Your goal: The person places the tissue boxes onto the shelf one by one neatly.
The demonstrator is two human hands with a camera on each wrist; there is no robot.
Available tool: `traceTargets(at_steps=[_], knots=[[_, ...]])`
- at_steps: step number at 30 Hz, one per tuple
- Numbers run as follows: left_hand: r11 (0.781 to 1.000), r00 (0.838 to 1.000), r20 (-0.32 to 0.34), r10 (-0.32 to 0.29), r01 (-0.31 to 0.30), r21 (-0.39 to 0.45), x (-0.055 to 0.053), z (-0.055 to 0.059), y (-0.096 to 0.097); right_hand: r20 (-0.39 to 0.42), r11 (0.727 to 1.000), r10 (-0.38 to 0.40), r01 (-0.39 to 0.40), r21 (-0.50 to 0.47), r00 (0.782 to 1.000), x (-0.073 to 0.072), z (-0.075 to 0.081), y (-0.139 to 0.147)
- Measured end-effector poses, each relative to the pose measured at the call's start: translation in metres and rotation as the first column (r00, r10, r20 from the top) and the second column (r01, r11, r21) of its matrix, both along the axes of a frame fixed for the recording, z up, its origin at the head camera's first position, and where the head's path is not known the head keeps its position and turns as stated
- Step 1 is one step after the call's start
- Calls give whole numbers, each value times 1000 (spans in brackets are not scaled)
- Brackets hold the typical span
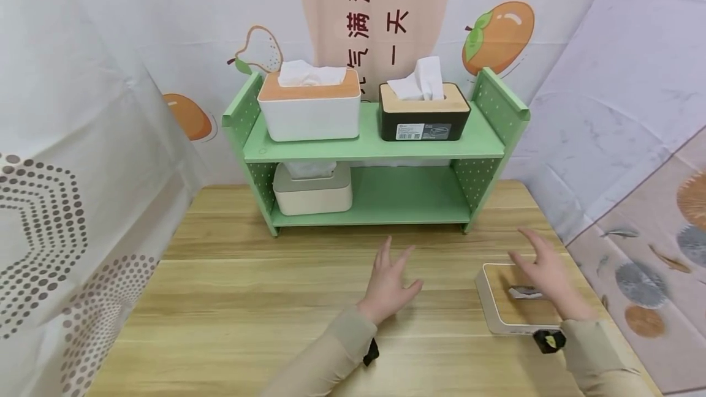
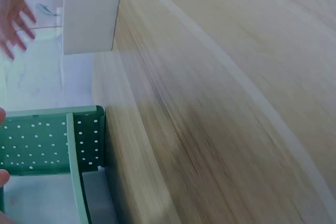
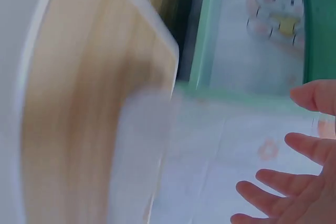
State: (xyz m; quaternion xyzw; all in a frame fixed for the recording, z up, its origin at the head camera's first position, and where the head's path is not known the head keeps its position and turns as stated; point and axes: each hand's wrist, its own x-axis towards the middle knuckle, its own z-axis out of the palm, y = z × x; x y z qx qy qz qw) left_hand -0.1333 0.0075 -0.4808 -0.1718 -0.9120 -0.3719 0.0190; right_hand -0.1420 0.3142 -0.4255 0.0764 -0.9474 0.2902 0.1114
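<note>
On the right of the table lies a white tissue box (image 1: 493, 302) with a wooden lid and a tissue poking from its slot. My right hand (image 1: 548, 274) hovers over this box, fingers spread and holding nothing; the right wrist view shows the same hand (image 3: 299, 182) with its fingers apart. Left of the box, above the bare wood, my left hand (image 1: 386, 287) is held out with spread fingers and nothing in it. Only a few fingertips (image 2: 3, 177) of it show at the edge of the left wrist view.
A green two-tier shelf (image 1: 375, 151) stands at the back. Its top tier carries a white tissue box (image 1: 311, 118) with a wooden lid and a black tissue box (image 1: 388, 121). A cream tissue box (image 1: 314, 201) sits at the lower tier's left. Printed curtains (image 1: 182, 29) surround the wooden table (image 1: 231, 311).
</note>
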Motion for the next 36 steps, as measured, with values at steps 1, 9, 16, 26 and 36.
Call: traceTargets(at_steps=[1,9,16,26,36], knots=[[1000,1000,19,-4,4,18,0,0,2,22,1000,-9,9,4,1000,1,0,8],[988,983,178,-35,7,157,-7,0,21,231,992,-126,122,35,965,10,-14,66],[969,946,303,-114,38,245,-4,-5,47,372,993,-114,116,18,921,15,-36,88],[967,909,380,-169,79,241,4,-5,89,474,995,-87,58,76,876,19,-55,88],[963,860,443,-253,178,205,13,-8,111,456,989,-32,92,-112,889,25,-56,87]])
